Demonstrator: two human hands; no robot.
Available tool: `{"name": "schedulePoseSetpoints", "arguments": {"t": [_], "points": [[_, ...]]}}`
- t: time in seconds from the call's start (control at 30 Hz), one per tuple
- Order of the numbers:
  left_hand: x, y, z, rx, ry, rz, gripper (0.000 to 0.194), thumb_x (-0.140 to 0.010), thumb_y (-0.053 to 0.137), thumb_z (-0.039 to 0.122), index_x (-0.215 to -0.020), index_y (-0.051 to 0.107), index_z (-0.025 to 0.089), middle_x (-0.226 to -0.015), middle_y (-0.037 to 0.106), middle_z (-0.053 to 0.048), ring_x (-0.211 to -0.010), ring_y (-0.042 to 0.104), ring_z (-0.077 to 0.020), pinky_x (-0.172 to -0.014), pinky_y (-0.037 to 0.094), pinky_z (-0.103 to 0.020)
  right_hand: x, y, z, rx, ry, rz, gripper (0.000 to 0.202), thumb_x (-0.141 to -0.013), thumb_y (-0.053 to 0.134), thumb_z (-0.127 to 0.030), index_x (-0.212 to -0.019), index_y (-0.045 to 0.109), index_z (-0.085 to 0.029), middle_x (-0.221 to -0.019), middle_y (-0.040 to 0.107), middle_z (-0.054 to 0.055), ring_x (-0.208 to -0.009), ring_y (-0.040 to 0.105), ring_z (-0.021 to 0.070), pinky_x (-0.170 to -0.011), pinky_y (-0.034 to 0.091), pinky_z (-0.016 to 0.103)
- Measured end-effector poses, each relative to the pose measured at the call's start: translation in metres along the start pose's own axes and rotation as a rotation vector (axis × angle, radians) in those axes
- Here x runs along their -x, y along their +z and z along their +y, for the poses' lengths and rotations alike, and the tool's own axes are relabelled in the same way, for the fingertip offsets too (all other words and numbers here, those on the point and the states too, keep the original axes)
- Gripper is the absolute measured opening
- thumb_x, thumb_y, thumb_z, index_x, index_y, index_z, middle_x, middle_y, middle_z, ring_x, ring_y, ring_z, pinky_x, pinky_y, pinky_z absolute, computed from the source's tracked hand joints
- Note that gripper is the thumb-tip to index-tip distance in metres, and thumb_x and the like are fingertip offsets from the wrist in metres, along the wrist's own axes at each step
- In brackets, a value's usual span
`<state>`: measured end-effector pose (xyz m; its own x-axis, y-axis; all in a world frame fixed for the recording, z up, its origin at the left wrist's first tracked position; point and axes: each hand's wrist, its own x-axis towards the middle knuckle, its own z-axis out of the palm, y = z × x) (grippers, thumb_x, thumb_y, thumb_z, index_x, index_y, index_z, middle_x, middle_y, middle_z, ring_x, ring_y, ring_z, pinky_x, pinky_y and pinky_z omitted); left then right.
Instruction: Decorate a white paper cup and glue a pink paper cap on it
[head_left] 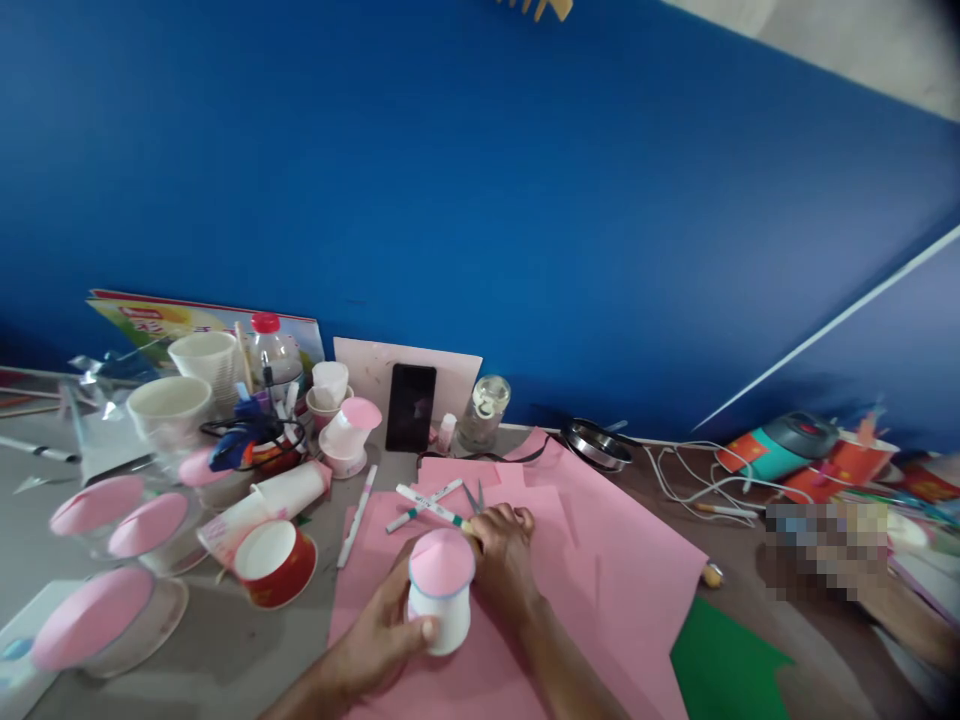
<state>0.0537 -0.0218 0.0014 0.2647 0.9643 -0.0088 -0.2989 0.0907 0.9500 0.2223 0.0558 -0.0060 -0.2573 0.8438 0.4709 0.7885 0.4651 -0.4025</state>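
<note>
In my left hand [386,625] is an upturned white paper cup [442,620] topped by a pink paper cone [442,562], with a thin blue line round the cone's lower edge. My right hand [506,560] is just right of the cup, its fingers curled near the scissors [475,495] and the end of a green-tipped marker [431,506]. Another marker [409,520] crosses that one. What my right fingers hold, if anything, is hidden. Pink paper sheets [630,560] lie beneath both hands.
Several pink-topped cups [94,615] stand at the left, near a red cup [276,565] and a bottle [276,360]. A black phone [410,408] leans at the back beside a glass jar [484,412]. Green paper [724,665], cables and another person's arm [911,625] are at the right.
</note>
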Motion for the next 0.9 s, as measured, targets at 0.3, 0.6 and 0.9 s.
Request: {"name": "schedulePoseSetpoints", "arguments": {"t": [0.3,0.6,0.9], "points": [[0.000,0.002,0.000,-0.139,0.017,-0.162,0.076,-0.067,0.076,0.063,-0.123,0.060,0.015,-0.115,0.066,-0.013,-0.110,0.056,-0.0329,-0.096,0.044,-0.042,0.002,0.006,0.011,0.001,-0.021,-0.018,0.018,-0.085,0.064,-0.023,-0.102,0.068,-0.020,-0.106,0.068,0.010,-0.101,0.057,0.0279,-0.092,0.030,0.043],[-0.001,0.001,0.003,-0.213,0.112,-0.168,0.060,-0.078,0.073,0.043,-0.128,0.053,0.016,-0.125,0.063,-0.014,-0.115,0.056,-0.0307,-0.100,0.043,-0.041,-0.028,0.010,0.011,-0.152,-0.249,-0.313,0.026,-0.082,0.066,-0.011,-0.106,0.072,-0.021,-0.101,0.069,0.008,-0.097,0.060,0.0243,-0.088,0.048,0.037],[0.001,-0.005,-0.004,-0.461,0.249,-0.215,0.067,-0.071,0.069,0.020,-0.134,0.047,0.018,-0.132,0.059,-0.014,-0.121,0.055,-0.0319,-0.107,0.040,-0.045,-0.061,0.043,-0.010,-0.025,-0.455,-0.430,0.025,-0.081,0.069,-0.012,-0.101,0.077,-0.025,-0.124,0.059,0.010,-0.117,0.050,0.0276,-0.102,0.042,0.044]]}}
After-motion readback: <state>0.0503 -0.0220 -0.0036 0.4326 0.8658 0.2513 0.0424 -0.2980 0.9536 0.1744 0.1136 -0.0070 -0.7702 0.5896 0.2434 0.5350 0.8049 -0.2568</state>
